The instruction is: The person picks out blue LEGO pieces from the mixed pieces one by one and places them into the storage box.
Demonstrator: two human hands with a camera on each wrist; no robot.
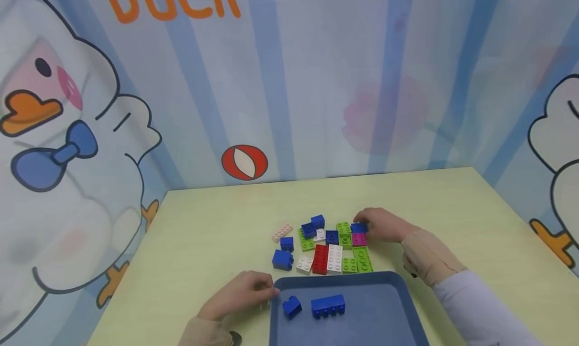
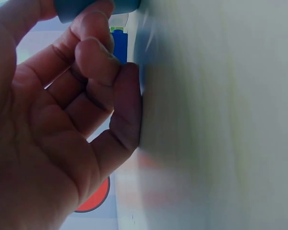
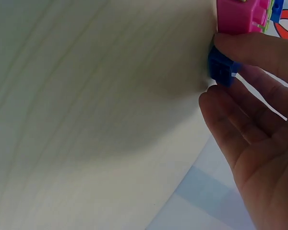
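R hand had thumb & curled fingers round a small dark-blue plastic brick, just beside a square magenta plastic brick, on the pale-yellow wood-grain table beyond the far edge of the blue-grey rectangular tray; grip firmness: couldn't tell. L hand was loosely curled, nothing gripped, w/ thumb at the tray's far L corner. Doing it well prob. meant pinching the brick's opp. sides squarely, lifting straight up w/o nudging the magenta one, & keeping the tray steady.
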